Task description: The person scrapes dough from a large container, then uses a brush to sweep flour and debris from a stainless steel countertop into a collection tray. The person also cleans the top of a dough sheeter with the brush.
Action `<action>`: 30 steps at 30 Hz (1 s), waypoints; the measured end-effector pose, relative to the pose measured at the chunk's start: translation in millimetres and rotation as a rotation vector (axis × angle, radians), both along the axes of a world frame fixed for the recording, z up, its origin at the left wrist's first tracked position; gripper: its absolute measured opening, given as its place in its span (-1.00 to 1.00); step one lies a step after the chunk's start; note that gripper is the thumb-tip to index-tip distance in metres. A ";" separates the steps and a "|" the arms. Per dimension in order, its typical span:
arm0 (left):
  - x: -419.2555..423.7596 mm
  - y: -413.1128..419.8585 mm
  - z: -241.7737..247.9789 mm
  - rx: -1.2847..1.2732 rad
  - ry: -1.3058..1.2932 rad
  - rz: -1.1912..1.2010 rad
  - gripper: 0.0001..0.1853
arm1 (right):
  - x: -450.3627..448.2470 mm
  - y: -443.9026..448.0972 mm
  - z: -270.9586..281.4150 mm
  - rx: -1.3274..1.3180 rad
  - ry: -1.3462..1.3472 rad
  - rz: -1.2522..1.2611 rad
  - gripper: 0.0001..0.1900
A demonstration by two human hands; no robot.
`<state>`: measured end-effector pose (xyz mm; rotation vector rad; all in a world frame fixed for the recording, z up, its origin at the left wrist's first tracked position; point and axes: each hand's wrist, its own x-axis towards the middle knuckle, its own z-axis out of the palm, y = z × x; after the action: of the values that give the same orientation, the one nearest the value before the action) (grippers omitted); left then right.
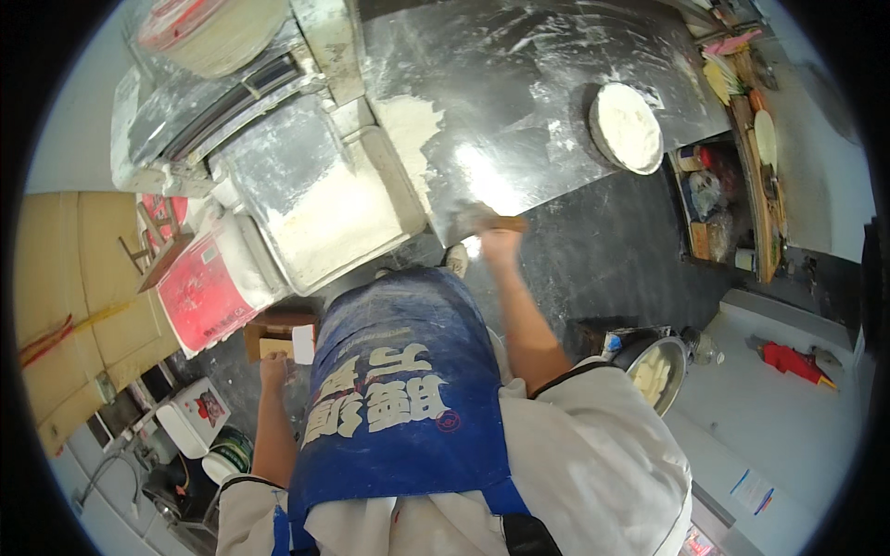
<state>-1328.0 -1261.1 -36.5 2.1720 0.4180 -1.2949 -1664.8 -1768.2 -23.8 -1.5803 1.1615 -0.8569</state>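
My right hand point(499, 243) grips a wooden-handled tool point(507, 223) at the near corner of a floured metal worktable point(487, 118). The tool's grey end is blurred, so I cannot tell whether it is a brush or a scraper. Low at my left side, my left hand point(273, 365) hangs by an open cardboard box point(278, 337); its fingers look curled and what lies inside them is hidden. White flour covers much of the tray point(334, 215) of a machine left of the table. A metal bowl of flour point(628, 128) stands on the table's right part.
A red and white sack point(208, 285) leans left of the tray, near a small wooden stool point(163, 260). At right are a shelf unit point(761, 201) with goods and a metal bowl of pale pieces point(653, 375). A white shoe point(457, 259) shows below the table corner.
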 end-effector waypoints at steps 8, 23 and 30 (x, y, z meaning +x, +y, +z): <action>4.8 19.8 -1.9 -0.063 -0.013 -0.070 -0.69 | -79.3 -141.1 27.9 0.009 0.183 -0.092 -0.72; -62.1 -44.3 45.2 -0.015 0.031 -0.045 -0.65 | -74.3 -236.5 -14.3 0.097 -0.106 -0.086 -0.85; -84.2 -200.8 59.4 -0.106 0.032 -0.224 -0.63 | -80.4 -272.8 -55.0 0.074 0.379 -0.212 -0.60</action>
<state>-1412.2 -1461.9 22.9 2.1580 0.1164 -1.4389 -1745.3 -2041.0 -78.8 -1.6203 1.6351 -0.6530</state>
